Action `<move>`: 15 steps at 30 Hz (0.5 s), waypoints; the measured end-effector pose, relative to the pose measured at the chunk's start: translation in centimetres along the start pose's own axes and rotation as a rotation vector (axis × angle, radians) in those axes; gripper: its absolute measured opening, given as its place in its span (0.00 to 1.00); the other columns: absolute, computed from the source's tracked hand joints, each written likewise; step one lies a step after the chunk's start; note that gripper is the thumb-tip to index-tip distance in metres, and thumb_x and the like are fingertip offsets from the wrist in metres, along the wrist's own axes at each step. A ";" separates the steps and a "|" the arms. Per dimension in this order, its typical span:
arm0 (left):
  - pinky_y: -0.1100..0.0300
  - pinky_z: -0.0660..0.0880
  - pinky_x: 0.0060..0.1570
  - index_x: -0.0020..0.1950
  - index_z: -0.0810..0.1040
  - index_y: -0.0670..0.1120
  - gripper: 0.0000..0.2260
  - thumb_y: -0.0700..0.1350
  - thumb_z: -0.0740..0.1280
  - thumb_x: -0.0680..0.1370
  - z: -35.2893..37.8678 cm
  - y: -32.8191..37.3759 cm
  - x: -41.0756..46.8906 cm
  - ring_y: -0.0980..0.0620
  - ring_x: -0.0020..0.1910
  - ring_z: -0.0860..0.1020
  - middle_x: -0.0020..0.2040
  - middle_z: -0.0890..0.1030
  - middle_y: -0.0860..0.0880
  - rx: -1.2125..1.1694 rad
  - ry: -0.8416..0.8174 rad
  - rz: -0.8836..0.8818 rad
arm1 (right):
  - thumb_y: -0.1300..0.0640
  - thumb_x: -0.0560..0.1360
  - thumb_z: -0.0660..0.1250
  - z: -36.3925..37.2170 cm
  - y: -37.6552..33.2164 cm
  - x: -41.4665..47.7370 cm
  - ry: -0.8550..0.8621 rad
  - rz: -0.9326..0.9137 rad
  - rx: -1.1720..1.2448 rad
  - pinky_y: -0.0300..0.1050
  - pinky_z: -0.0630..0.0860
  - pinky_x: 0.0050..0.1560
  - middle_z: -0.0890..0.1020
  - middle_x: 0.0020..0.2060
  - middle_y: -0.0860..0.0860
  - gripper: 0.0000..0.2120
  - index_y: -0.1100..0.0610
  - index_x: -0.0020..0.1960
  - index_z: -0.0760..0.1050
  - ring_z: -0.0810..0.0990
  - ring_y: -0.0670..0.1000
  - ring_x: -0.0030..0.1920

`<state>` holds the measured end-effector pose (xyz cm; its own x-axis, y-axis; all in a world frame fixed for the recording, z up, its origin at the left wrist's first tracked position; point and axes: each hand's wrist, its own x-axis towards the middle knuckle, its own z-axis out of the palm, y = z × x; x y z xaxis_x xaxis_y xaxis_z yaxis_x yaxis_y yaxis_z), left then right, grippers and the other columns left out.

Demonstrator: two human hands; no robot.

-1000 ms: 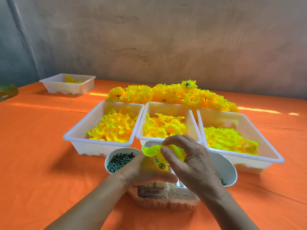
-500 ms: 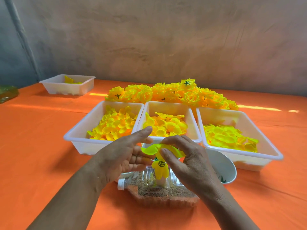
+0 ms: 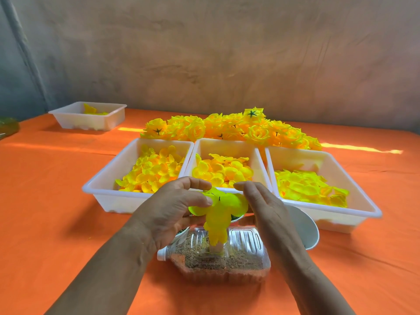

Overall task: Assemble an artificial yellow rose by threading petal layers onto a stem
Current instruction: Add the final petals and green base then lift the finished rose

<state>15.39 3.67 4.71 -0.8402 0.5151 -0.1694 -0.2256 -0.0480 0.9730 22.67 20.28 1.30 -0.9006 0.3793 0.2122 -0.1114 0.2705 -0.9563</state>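
Yellow petal layer (image 3: 229,201) sits threaded on the stem (image 3: 219,198), whose dark tip pokes through, above the sand-filled bottle (image 3: 245,262) on my table (image 3: 56,212). My left hand (image 3: 172,212) and right hand (image 3: 266,212) flank it, fingers loose and straight, brushing its edges, grasping nothing.

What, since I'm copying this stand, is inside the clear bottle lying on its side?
Brownish grit fills the bottle about halfway. The pale post under the yellow petals meets it; whether it reaches inside is hidden.
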 end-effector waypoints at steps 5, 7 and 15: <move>0.55 0.80 0.39 0.53 0.79 0.44 0.12 0.31 0.67 0.74 0.1 -0.1 0.1 0.46 0.39 0.81 0.44 0.83 0.43 -0.020 -0.033 0.016 | 0.36 0.67 0.65 0.3 -0.2 0.1 -0.075 0.147 0.124 0.45 0.78 0.35 0.84 0.37 0.49 0.19 0.47 0.51 0.79 0.83 0.49 0.34; 0.55 0.81 0.36 0.53 0.78 0.45 0.12 0.31 0.67 0.74 0.0 -0.2 0.2 0.47 0.37 0.81 0.42 0.84 0.44 -0.027 -0.047 0.010 | 0.43 0.71 0.70 0.4 0.0 0.0 -0.090 0.161 0.178 0.42 0.77 0.32 0.83 0.37 0.50 0.13 0.48 0.52 0.79 0.82 0.49 0.32; 0.52 0.82 0.38 0.46 0.80 0.48 0.10 0.33 0.69 0.75 -0.2 -1.3 0.4 0.49 0.35 0.81 0.39 0.81 0.46 0.043 -0.023 0.019 | 0.62 0.77 0.67 0.8 0.6 -0.2 -0.090 0.180 0.229 0.41 0.72 0.24 0.78 0.37 0.56 0.08 0.51 0.53 0.77 0.76 0.52 0.26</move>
<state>15.21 3.80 3.38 -0.8326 0.5339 -0.1476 -0.1881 -0.0218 0.9819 22.47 19.61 0.50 -0.9470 0.3203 0.0263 -0.0292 -0.0044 -0.9996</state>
